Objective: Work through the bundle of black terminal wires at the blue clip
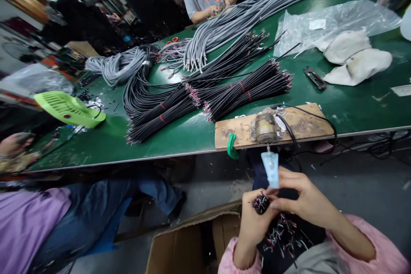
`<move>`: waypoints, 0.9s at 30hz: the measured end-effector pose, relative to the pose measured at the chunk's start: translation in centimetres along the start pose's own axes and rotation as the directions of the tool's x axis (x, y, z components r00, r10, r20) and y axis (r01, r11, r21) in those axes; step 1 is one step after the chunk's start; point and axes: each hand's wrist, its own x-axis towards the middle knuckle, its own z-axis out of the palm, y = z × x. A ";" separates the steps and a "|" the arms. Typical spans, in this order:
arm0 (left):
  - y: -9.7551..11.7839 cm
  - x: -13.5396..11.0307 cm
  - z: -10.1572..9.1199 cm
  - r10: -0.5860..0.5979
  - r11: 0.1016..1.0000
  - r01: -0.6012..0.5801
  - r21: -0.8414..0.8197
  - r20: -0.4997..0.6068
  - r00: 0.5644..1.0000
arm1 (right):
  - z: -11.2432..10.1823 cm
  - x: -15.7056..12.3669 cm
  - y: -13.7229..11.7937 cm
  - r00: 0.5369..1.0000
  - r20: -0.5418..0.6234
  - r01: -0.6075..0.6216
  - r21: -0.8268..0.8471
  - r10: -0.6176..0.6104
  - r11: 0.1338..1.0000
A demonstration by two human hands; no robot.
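Note:
My left hand (pixel 253 220) is wrapped round a bundle of thin black cables (pixel 260 202), whose red and white wire ends point up. Close against it, my right hand (pixel 297 195) has thumb and fingers drawn together; what they pinch is hidden. Its fingertips are at the lower end of a light blue clip-like piece (pixel 270 169), which hangs from the metal shaft of a small taped motor (pixel 266 127). More cables with red and white ends (pixel 282 235) lie over my lap below the hands.
The motor sits on a wooden board (pixel 229 132) beside a green clamp (pixel 231 146). Bundled black cables (pixel 247 90), grey cables (pixel 224 25), snips (pixel 314 78) and white gloves (pixel 358 62) lie on the green table (pixel 180 150). A cardboard box (pixel 173 248) stands below. Co-workers sit left and opposite.

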 end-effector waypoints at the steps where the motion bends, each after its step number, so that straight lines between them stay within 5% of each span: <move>1: 0.1 0.2 0.1 -0.003 1.000 0.003 0.008 0.013 1.000 | 0.0 0.1 -0.4 1.000 0.013 0.022 -0.044 -0.022 0.999; 17: -0.8 -0.9 -1.0 0.099 0.987 -0.115 -0.109 -0.147 0.984 | 1.0 -1.3 0.0 0.967 -0.175 0.144 -0.222 -0.185 0.964; 27: -0.7 -1.1 -1.2 0.115 0.987 -0.124 -0.098 -0.096 0.989 | 1.5 -1.4 -0.3 0.966 -0.191 0.145 -0.170 -0.177 0.975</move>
